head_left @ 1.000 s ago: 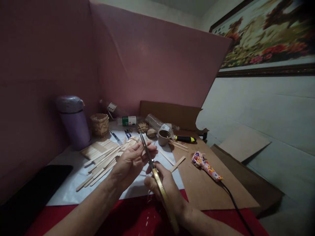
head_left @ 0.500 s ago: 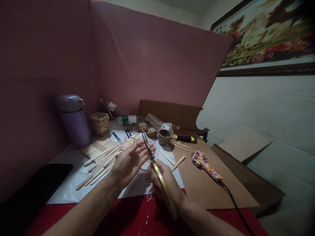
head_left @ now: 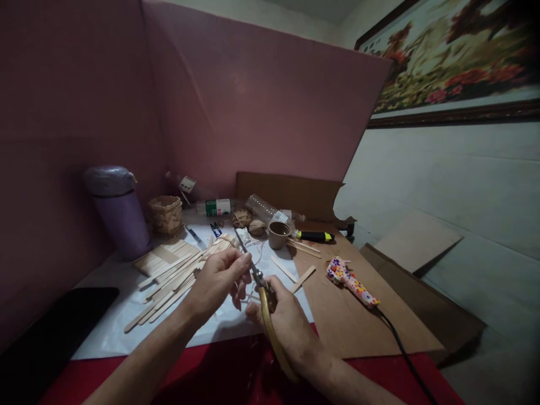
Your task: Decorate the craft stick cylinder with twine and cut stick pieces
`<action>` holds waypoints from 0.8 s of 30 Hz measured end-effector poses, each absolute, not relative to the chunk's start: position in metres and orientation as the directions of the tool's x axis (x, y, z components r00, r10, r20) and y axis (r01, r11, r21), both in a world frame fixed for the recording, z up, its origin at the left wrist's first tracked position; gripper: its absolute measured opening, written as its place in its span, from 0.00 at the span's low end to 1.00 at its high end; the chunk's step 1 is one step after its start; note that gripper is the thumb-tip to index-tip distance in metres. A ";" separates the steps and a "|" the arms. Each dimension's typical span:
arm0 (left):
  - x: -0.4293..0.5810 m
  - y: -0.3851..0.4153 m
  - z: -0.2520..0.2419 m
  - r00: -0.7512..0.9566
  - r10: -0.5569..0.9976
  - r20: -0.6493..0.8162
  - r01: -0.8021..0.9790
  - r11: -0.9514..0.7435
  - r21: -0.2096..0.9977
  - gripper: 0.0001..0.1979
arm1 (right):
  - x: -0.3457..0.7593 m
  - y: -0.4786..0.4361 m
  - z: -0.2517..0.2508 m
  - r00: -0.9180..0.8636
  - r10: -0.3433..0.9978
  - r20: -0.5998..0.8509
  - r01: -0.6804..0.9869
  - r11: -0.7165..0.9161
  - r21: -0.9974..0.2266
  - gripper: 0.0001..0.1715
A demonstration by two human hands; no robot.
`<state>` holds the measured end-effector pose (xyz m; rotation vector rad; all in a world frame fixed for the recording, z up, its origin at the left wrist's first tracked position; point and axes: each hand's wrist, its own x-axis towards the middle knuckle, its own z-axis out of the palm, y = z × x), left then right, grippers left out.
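My right hand (head_left: 287, 326) grips yellow-handled scissors (head_left: 258, 287), blades pointing up and away over the white sheet (head_left: 109, 332). My left hand (head_left: 219, 278) is closed in a pinch right beside the blades; what it pinches is too small to make out. A heap of wooden craft sticks (head_left: 172, 281) lies just left of my left hand. Small wood chips lie on the red cloth (head_left: 228, 377) under my wrists.
A purple flask (head_left: 116, 211), a small woven basket (head_left: 165, 214), bottles, twine balls (head_left: 250, 222), a brown cup (head_left: 279, 234) and a yellow-black knife (head_left: 314, 236) stand at the back. A flowered glue gun (head_left: 350, 281) with black cord lies on cardboard (head_left: 363, 326) at right. A black phone (head_left: 50, 326) lies at left.
My left hand went from spread fingers half a second ago to a pinch by the scissor blades. The scissors tilted and dropped slightly. The camera shifted a little.
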<state>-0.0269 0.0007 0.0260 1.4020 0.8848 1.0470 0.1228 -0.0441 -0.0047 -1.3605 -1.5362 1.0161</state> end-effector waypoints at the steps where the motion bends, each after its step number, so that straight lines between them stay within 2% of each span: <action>1: -0.027 0.000 0.027 0.333 0.937 0.109 -0.034 -0.103 0.994 0.21 | 0.124 -0.045 -0.003 -0.066 0.996 0.059 0.365 0.079 -0.928 0.19; 4: -0.026 -0.003 0.029 0.348 0.930 0.122 -0.051 -0.111 0.993 0.20 | 0.126 -0.047 -0.002 -0.075 0.996 0.056 0.396 0.082 -0.915 0.19; 7: -0.024 -0.008 0.032 0.356 0.923 0.145 -0.052 -0.135 0.990 0.18 | 0.130 -0.049 -0.002 -0.138 0.987 0.084 0.369 0.130 -0.920 0.16; 11: -0.023 -0.010 0.034 0.366 0.918 0.149 -0.022 -0.152 0.988 0.17 | 0.135 -0.050 0.003 -0.231 0.969 0.085 0.353 0.165 -0.921 0.16; 16: -0.027 -0.006 0.030 0.405 0.907 0.118 -0.070 -0.098 0.993 0.16 | 0.138 -0.040 0.002 -0.299 0.944 0.137 0.213 0.206 -0.955 0.25; 20: -0.028 -0.004 0.028 0.389 0.915 0.110 -0.090 -0.081 0.993 0.15 | 0.138 -0.038 0.002 -0.359 0.928 0.097 0.028 0.115 -0.993 0.33; 24: -0.028 -0.002 0.029 0.349 0.929 0.123 -0.106 -0.092 0.990 0.15 | 0.139 -0.044 0.010 -0.376 0.926 0.004 -0.024 -0.005 -1.000 0.37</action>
